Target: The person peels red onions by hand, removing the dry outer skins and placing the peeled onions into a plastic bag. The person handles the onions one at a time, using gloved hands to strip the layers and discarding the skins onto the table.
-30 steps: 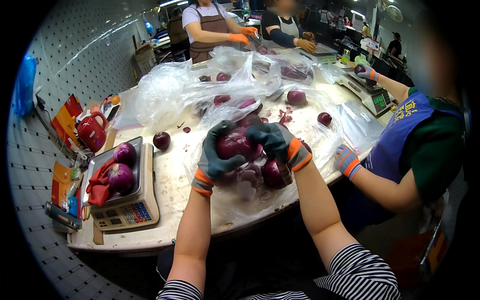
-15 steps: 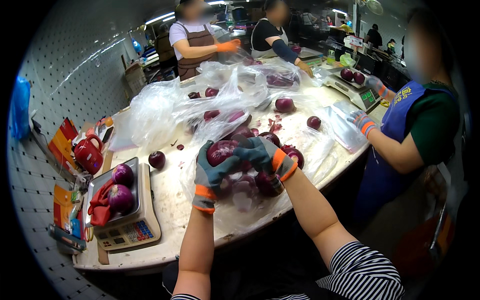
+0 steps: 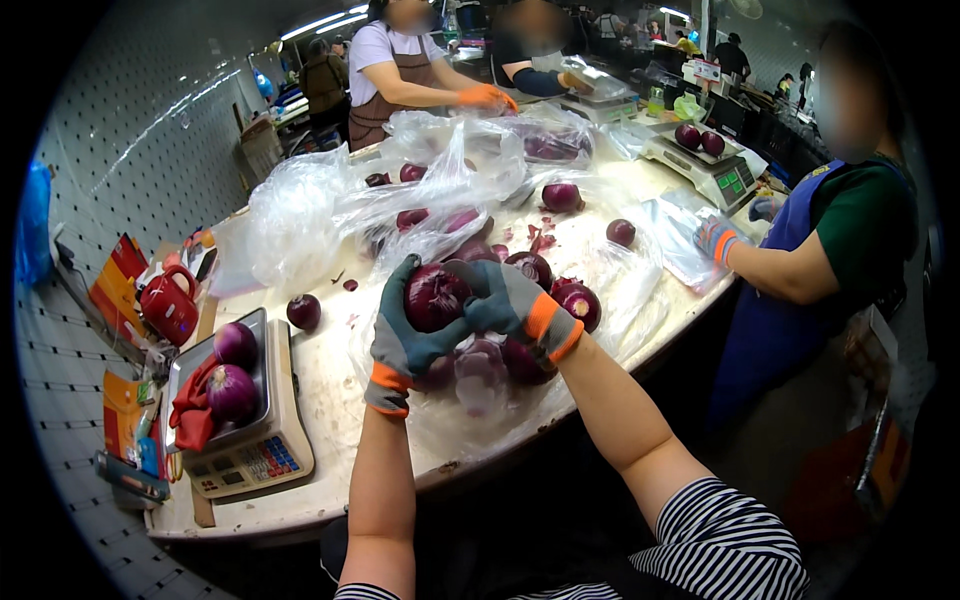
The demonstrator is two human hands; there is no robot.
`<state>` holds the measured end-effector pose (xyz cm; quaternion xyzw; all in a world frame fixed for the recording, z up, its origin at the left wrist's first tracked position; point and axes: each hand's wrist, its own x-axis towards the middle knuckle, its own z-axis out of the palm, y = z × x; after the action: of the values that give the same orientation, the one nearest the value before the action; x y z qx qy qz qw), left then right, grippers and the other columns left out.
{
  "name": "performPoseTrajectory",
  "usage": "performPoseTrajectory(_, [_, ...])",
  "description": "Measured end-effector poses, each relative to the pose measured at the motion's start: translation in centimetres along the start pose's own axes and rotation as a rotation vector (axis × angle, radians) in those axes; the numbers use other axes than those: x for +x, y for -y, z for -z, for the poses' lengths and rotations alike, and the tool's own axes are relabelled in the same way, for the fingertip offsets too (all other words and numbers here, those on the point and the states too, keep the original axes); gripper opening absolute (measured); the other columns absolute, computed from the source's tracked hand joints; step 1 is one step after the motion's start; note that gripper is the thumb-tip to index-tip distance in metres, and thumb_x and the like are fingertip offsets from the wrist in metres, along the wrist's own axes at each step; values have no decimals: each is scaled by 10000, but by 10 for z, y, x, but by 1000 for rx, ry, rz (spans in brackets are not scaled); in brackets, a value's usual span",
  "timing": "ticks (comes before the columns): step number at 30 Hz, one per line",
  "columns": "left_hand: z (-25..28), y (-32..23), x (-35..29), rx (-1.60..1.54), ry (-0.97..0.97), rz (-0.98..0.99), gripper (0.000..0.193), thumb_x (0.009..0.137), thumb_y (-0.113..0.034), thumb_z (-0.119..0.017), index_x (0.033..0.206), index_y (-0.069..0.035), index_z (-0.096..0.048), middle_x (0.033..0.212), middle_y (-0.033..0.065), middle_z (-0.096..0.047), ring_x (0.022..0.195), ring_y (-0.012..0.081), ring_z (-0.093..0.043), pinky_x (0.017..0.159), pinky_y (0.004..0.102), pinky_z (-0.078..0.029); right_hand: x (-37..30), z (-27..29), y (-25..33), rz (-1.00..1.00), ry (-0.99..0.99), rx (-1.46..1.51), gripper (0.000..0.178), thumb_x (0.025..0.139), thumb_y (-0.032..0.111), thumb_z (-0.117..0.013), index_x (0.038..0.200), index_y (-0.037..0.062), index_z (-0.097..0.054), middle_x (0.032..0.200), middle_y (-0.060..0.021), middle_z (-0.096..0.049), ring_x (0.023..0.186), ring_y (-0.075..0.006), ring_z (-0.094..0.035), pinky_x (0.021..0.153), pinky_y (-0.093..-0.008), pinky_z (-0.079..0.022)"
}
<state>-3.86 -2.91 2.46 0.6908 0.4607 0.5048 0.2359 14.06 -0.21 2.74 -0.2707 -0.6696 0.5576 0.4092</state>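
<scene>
Above the near side of the table, I hold a red onion (image 3: 437, 298) between both gloved hands. My left hand (image 3: 408, 325) cups its left side and underside, fingers curled round it. My right hand (image 3: 507, 300) closes against its right side; part of those fingers is hidden behind the onion. Both gloves are grey and dark teal with orange cuffs. Under my hands, more red onions lie in a clear plastic bag (image 3: 482, 385), seen partly through the film. Just right of my right hand sits another red onion (image 3: 577, 304).
At the left stands a scale (image 3: 252, 462) with two onions and a red cloth on its tray. Large clear plastic bags (image 3: 300, 215) with onions spread over the table's middle. A co-worker's gloved hand (image 3: 716, 240) rests on flat bags at right, near a second scale (image 3: 700, 170).
The onion in my hands has turned, and my hands have shifted slightly left and up. Across the table, one co-worker's orange-gloved hands have come lower, and another now handles a clear bag.
</scene>
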Motion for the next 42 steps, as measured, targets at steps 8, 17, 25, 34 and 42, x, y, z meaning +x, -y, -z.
performPoseTrajectory(8, [-2,18,2,-335,31,18,891,564,-265,-828,1285,20,-389,1170,139,-532,1055,228,-545,910,325,-461,10,21,-21,-59,-86,201,539,683,48,-586,1216,12,-526,850,-46,-621,712,-109,-571,618,-230,-471])
performPoseTrajectory(17, [-21,33,-5,-1566,93,337,602,823,-363,-629,1279,-22,-432,1233,184,-521,1121,355,-521,981,512,-404,14,56,-41,-23,-459,-200,580,716,174,-697,1222,-4,-474,1072,-135,-597,924,-181,-571,789,-312,-458])
performPoseTrajectory(25, [-25,37,-5,-1617,9,431,549,820,-328,-629,1240,-11,-470,1168,193,-555,1079,354,-540,970,513,-416,12,6,14,-73,-69,-446,447,768,250,-692,1117,22,-530,1026,-92,-621,879,-151,-586,752,-305,-481])
performPoseTrajectory(34, [-16,19,-4,-1472,228,353,510,832,-224,-604,1256,10,-443,1184,171,-545,1087,292,-544,957,423,-446,2,7,11,-87,1,126,403,775,150,-649,1147,37,-543,851,-20,-615,738,-90,-539,667,-238,-424])
performPoseTrajectory(42, [-18,39,-5,-1235,77,214,474,830,-160,-581,1252,9,-446,1158,153,-559,1070,278,-558,949,404,-453,10,6,-5,-30,-48,50,561,738,80,-595,1279,17,-459,812,7,-598,695,-86,-513,632,-246,-445])
